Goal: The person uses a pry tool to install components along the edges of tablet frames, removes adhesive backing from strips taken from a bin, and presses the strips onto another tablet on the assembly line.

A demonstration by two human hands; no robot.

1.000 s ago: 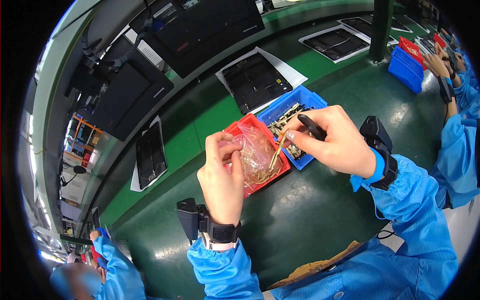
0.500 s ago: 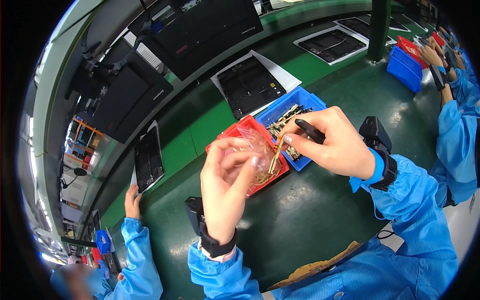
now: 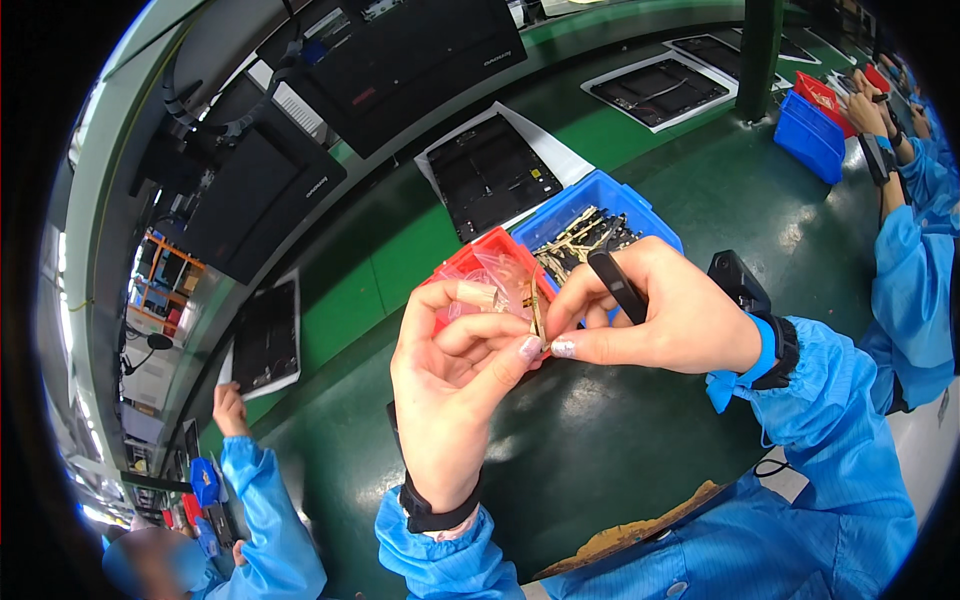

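In front of me a thin gold-coloured strip (image 3: 537, 318) stands almost upright between my hands. My left hand (image 3: 445, 385) pinches its lower end between thumb and finger. The thumb and fingertips of my right hand (image 3: 675, 320) close on the same end, touching the left fingertips. A black, pen-like tool (image 3: 618, 286) is tucked between the fingers of my right hand; its tip is hidden. Just behind the hands, a red bin (image 3: 500, 240) holds a clear plastic bag (image 3: 505, 275). Beside it, a blue bin (image 3: 655, 222) contains several black and gold strips (image 3: 590, 238).
Black flat panels on white sheets lie along the bench: one behind the bins (image 3: 490, 170), another to the right (image 3: 660, 90). At left, a co-worker's hand (image 3: 230, 408) touches a panel (image 3: 268, 335). Monitors (image 3: 400, 75) hang above. A green post (image 3: 760, 60) stands at back right.
My right hand has moved down and left, bringing its fingertips to my left ones at the strip. The co-worker's hand and panel at left have shifted left.
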